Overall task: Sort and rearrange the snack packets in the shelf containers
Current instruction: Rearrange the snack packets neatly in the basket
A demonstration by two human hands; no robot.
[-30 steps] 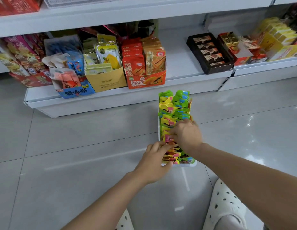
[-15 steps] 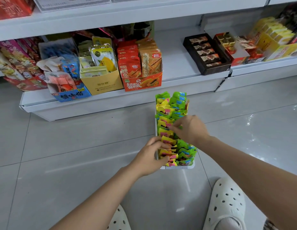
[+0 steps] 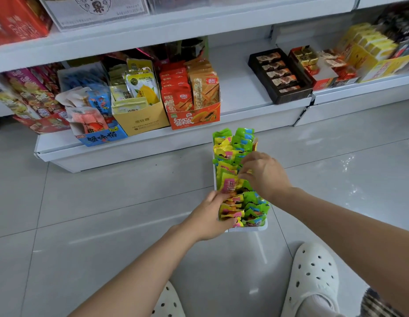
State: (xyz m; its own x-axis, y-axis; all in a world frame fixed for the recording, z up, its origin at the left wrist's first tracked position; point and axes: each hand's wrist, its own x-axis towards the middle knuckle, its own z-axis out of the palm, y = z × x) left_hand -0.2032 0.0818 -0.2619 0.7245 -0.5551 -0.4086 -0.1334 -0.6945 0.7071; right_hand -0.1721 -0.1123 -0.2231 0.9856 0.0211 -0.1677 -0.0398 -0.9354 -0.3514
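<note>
- White tray (image 3: pixel 249 229) sits on the grey tiled floor (image 3: pixel 107 213), in front of the bottom shelf (image 3: pixel 242 97), its far end near the shelf's front edge.
- Tray holds two rows of upright snack packets (image 3: pixel 235 145): yellow-and-pink row along the left side, green-and-blue row along the right side.
- Left hand (image 3: pixel 210 216) at the tray's near left edge; fingers curled round the yellow-and-pink packets at the near end, thumb against the front of that stack.
- Right hand (image 3: pixel 265 175) over the middle of the tray; fingertips bent down into the packets and pinching at one between the two rows. Exact packet held: cannot tell, the hand covers it.
- Bottom shelf, left to right along its front edge: blue carton (image 3: pixel 102 136) with mixed pouches, yellow carton (image 3: pixel 141 120), orange carton (image 3: pixel 194 117) with red and orange packets, then a bare stretch of shelf, then a dark tray of chocolates (image 3: pixel 279 76) at the right end.
- Adjoining shelf on the right carries red and yellow boxes (image 3: pixel 370 53).
- Two white perforated clogs (image 3: pixel 313 277) on the floor at the near edge of view.
</note>
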